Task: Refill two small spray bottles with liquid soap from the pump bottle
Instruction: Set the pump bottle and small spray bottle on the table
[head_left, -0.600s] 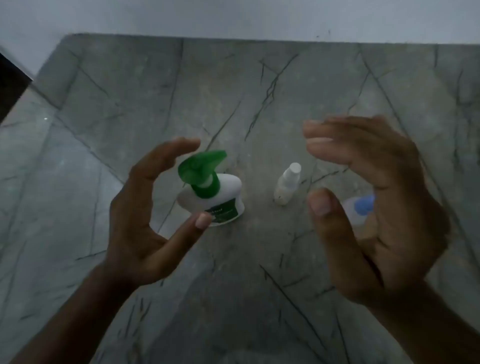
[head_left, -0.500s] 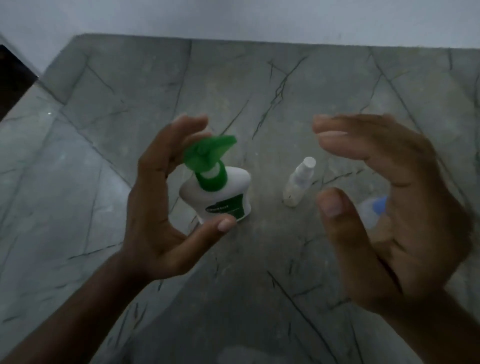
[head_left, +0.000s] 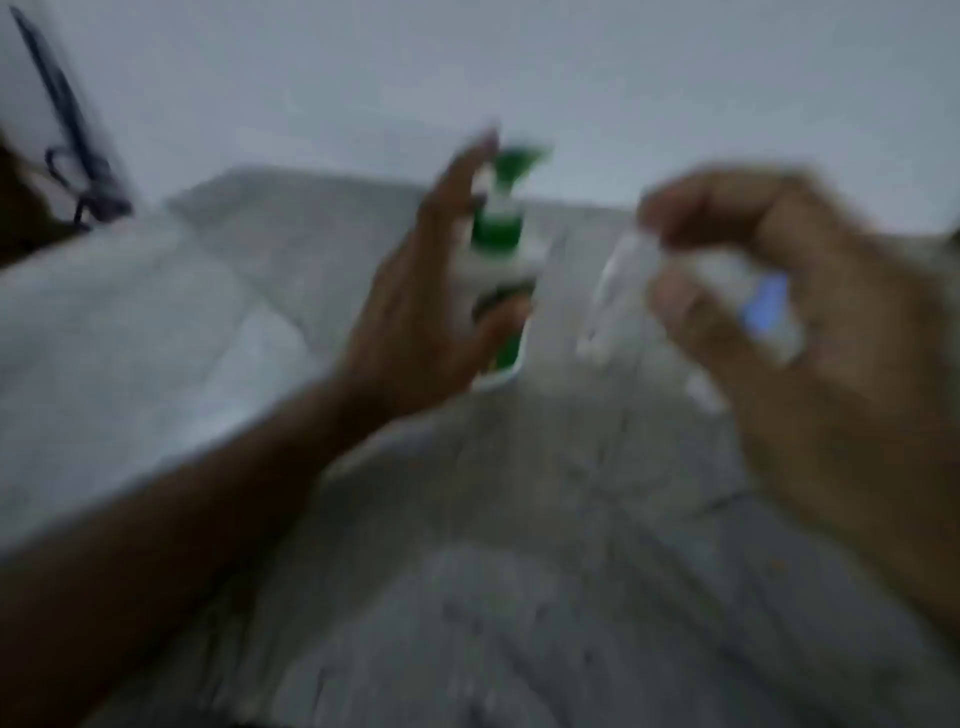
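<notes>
The frame is heavily motion-blurred. The white pump bottle (head_left: 496, 234) with a green pump head stands upright on the grey marble surface (head_left: 467, 571). My left hand (head_left: 410, 312) wraps it, fingers behind and thumb across the green label. To its right stands a small clear spray bottle (head_left: 608, 306). My right hand (head_left: 831, 364) curls close around a second small bottle with a blue cap (head_left: 769, 306). The blur hides whether the fingers touch that bottle.
A pale wall (head_left: 519, 78) rises just behind the marble. A dark thin object (head_left: 67, 156) hangs or leans at the far upper left. Marble stretches out in front of the bottles and to their left.
The view has swung upward and blurred. My left hand has closed in on the pump bottle, thumb now on its label. My right hand's fingers have curled tighter over the blue-capped bottle.
</notes>
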